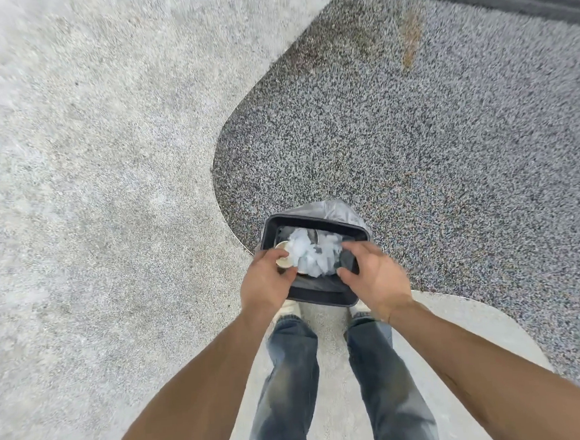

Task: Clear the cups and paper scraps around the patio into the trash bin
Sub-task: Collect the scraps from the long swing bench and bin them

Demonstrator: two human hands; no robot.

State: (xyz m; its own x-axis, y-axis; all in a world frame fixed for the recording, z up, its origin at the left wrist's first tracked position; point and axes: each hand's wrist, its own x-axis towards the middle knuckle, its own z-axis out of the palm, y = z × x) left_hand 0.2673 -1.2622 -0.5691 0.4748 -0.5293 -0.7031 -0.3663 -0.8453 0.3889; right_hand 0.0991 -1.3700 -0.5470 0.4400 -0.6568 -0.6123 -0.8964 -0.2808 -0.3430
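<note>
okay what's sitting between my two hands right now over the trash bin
In the head view, crumpled white paper scraps lie between your left hand and right hand, inside the dark trash bin. A cup sits at your left fingertips.

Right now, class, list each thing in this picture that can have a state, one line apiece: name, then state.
trash bin: upright on the ground, open-topped, lined, holding rubbish.
bin liner: fitted, its edge folded over the far rim.
paper scraps: crumpled, piled inside the bin.
cup: at the bin's left side, against the left hand's fingers.
left hand: fingers curled at the cup.
right hand: open above the bin, holding nothing.
</note>
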